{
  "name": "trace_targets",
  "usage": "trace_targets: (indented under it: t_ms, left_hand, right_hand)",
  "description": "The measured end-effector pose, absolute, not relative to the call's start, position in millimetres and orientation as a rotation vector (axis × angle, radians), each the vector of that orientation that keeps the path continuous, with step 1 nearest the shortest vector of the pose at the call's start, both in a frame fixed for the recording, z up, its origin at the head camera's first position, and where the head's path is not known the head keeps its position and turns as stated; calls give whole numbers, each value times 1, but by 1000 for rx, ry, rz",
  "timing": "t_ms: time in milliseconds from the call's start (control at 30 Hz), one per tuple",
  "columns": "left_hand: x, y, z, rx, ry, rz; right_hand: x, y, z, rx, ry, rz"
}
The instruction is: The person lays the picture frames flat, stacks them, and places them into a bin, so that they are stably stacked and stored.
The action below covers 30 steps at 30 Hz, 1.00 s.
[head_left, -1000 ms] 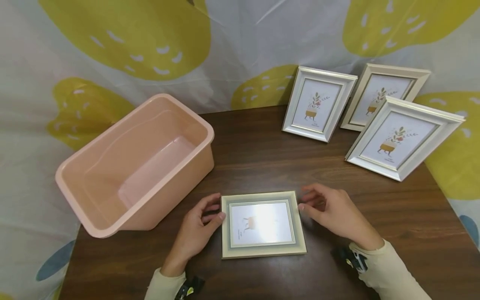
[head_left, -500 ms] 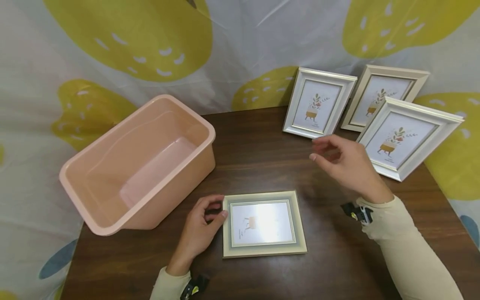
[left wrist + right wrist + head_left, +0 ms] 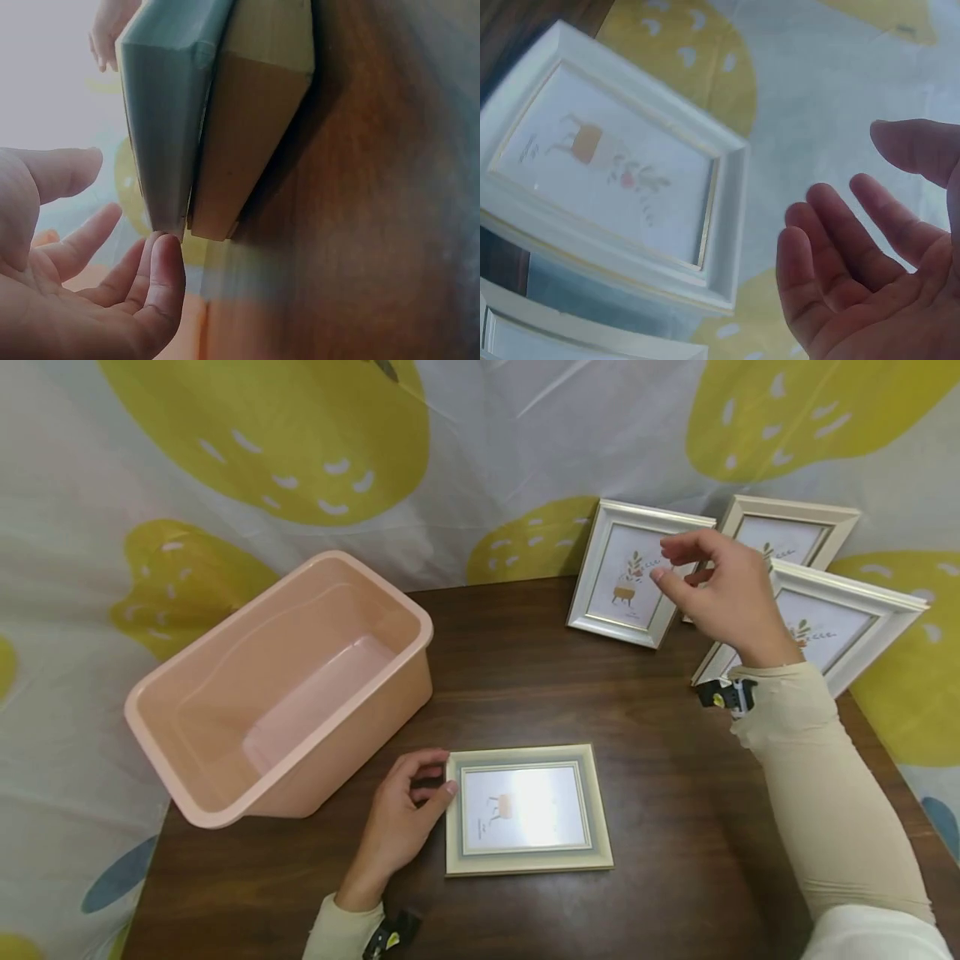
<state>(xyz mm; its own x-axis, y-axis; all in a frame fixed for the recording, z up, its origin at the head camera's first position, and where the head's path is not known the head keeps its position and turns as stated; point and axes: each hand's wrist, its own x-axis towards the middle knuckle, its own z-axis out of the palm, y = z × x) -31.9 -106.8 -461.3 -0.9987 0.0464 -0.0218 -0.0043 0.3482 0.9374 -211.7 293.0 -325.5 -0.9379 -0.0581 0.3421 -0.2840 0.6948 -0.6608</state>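
Observation:
A cream and grey-blue picture frame (image 3: 527,861) lies face up on the table, light glaring off its glass. My left hand (image 3: 397,818) is at its left edge, fingers loosely bent, thumb and fingertips right by the side. In the left wrist view the frame's edge (image 3: 161,135) shows a grey-blue layer against a tan one. My right hand (image 3: 723,589) is raised empty before the standing frames, thumb apart from the bent fingers. It overlaps the right side of a white picture frame (image 3: 588,610), also seen as a white frame (image 3: 731,217) in the right wrist view.
A pink plastic tub (image 3: 345,739) stands at the left. Behind the right hand, a beige frame (image 3: 840,531) and another white frame (image 3: 885,618) lean upright at the back right. A patterned cloth (image 3: 510,435) hangs behind the brown wooden table (image 3: 502,685).
My right hand has left the right side of the lying frame and moved up and away toward the standing frames. The left hand has stayed by the lying frame's left edge.

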Motion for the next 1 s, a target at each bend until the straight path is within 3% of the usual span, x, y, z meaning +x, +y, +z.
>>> trace_targets:
  t_ms: [700,1000]
  left_hand:
    - [-47,-103,-453,86,2602,1844]
    - [-49,-97,-450,99,2589,1856]
  right_hand:
    - [-306,309,-301,365,-2844,836]
    - [-324,320,-302,390,-2992,796]
